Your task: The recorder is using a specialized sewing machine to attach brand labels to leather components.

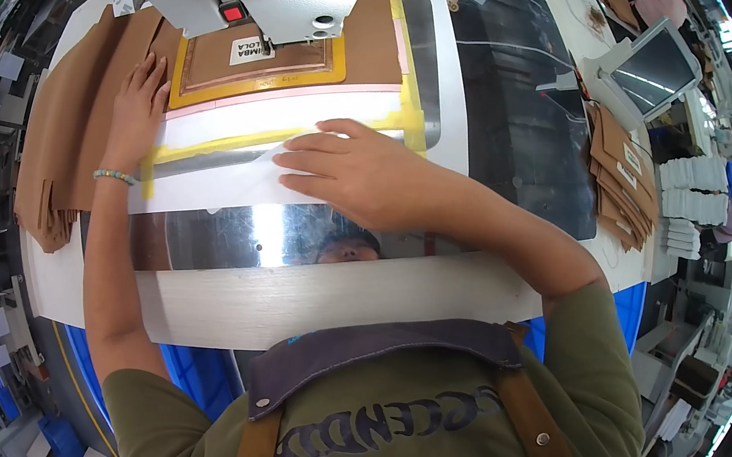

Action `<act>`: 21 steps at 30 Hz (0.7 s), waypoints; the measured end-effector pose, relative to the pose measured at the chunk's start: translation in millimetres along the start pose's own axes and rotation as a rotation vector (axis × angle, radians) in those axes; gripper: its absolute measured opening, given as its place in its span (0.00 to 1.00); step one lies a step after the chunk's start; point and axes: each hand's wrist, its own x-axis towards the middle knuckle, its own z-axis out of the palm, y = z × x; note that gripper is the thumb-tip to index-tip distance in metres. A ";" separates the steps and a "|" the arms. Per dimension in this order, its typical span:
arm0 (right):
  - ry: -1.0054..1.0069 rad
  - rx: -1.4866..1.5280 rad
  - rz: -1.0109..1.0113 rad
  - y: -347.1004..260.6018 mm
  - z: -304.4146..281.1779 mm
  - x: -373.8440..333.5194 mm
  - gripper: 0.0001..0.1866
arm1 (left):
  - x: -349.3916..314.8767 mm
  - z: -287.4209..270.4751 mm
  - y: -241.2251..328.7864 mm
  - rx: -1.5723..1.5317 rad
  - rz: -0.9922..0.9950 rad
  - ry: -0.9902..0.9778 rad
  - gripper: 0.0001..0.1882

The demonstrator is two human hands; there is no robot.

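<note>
My left hand (pixel 139 102) lies with fingers stretched out on brown fabric, beside the left edge of a yellow clamp frame (pixel 340 59). Inside that frame, a white label (pixel 251 51) rests on a brown fabric panel (pixel 382 36), under the white sewing machine head (pixel 271 3). My right hand (pixel 350 174) is spread, palm down, over the near part of a white sheet (pixel 204 195) edged with yellow tape (pixel 412 124). Nothing shows between its fingers. Whether the palm touches the sheet, I cannot tell.
Brown fabric pieces (pixel 74 125) are piled at the left. A shiny metal plate (pixel 227 233) borders the pale table edge (pixel 339 292). To the right are a dark plate (pixel 523 124), a stack of labelled brown pieces (pixel 618 174) and a screen (pixel 655 71).
</note>
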 end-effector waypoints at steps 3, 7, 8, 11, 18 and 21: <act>-0.023 -0.150 -0.078 -2.1 21.8 16.3 0.22 | 0.9 -2.2 4.4 0.014 -0.017 -0.023 0.25; 0.020 -0.293 -0.101 -13.5 40.0 8.7 0.19 | 6.7 -5.6 29.2 0.019 0.009 -0.043 0.25; 0.018 -0.296 -0.102 -11.9 37.8 5.1 0.19 | 8.9 -5.5 37.8 0.018 0.027 -0.056 0.25; 0.007 -0.204 -0.073 -7.9 24.1 -13.0 0.16 | 16.9 -3.2 61.1 0.058 0.045 -0.051 0.25; 0.051 -0.066 0.173 0.9 -9.0 -45.9 0.12 | 35.6 -1.7 131.4 0.007 0.084 0.055 0.21; 0.081 0.047 0.297 11.0 -17.2 -60.7 0.10 | 41.6 0.7 153.9 -0.004 0.086 0.111 0.20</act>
